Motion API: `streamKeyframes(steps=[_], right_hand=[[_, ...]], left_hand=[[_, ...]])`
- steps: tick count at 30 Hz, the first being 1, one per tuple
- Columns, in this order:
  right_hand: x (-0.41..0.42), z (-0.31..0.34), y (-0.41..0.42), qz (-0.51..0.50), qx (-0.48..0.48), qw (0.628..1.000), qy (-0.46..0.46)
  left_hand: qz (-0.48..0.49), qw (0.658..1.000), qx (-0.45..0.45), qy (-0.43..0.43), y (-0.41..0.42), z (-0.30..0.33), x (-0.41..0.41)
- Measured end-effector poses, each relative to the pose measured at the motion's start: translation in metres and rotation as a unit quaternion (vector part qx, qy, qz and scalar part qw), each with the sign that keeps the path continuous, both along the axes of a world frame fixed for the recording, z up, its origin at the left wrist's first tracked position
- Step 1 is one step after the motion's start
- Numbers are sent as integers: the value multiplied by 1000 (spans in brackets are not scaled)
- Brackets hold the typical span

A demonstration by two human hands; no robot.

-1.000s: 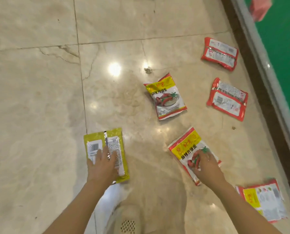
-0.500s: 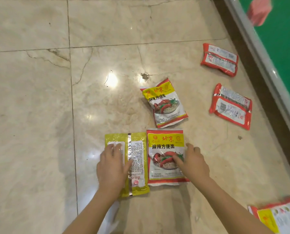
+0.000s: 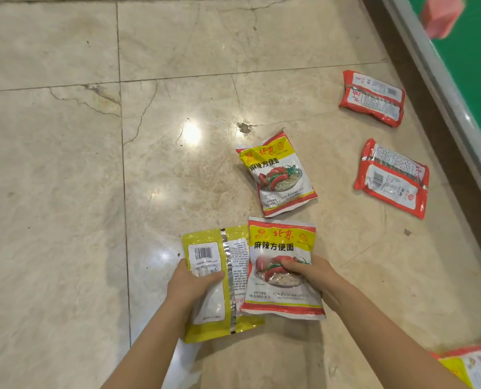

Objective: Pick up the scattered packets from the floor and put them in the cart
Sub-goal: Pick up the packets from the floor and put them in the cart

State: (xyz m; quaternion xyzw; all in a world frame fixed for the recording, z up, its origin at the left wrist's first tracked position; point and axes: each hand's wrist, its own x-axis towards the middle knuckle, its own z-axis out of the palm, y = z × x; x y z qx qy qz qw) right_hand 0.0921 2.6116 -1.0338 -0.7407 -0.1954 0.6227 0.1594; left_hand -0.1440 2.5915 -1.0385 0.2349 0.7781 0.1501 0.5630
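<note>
Low over the floor [image 3: 65, 192], left hand [image 3: 190, 284] grips yellow packet [image 3: 219, 287], right hand [image 3: 311, 273] grips red packet [image 3: 282, 242]; pickup step, next likely carrying both to the unseen cart.

A single head-worn wide-angle view looks steeply down at a marble floor [image 3: 65, 192], close above the person's own two forearms, which reach in from the bottom edge. No second view.

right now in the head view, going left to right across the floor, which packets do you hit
yellow packet in the left hand → red packet in the right hand → face-up red packet → two face-down red packets → corner packet
</note>
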Motion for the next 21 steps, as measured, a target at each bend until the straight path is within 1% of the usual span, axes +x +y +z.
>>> streamKeyframes(steps=[2,3,5,8,11,13,16,21], right_hand=[[-1,5,-2,-6,6,1000,26],[-3,10,-2,-10,16,999,30],[-6,18,0,-1,33,999,21],[-9,49,6,52,75,995,-40],[-8,99,11,82,118,982,-121],[-10,150,12,81,145,975,-151],[-19,248,13,86,207,959,-173],[-39,427,28,53,285,942,-168]], left_hand=[[22,999,9,-34,0,3,3],[24,999,19,-37,0,6,4],[-5,999,46,-8,3,15,9],[-53,994,86,48,11,49,13],[-22,992,113,53,22,102,12],[5,989,135,58,27,149,8],[30,984,168,61,33,243,-2],[93,971,217,37,41,415,-23]])
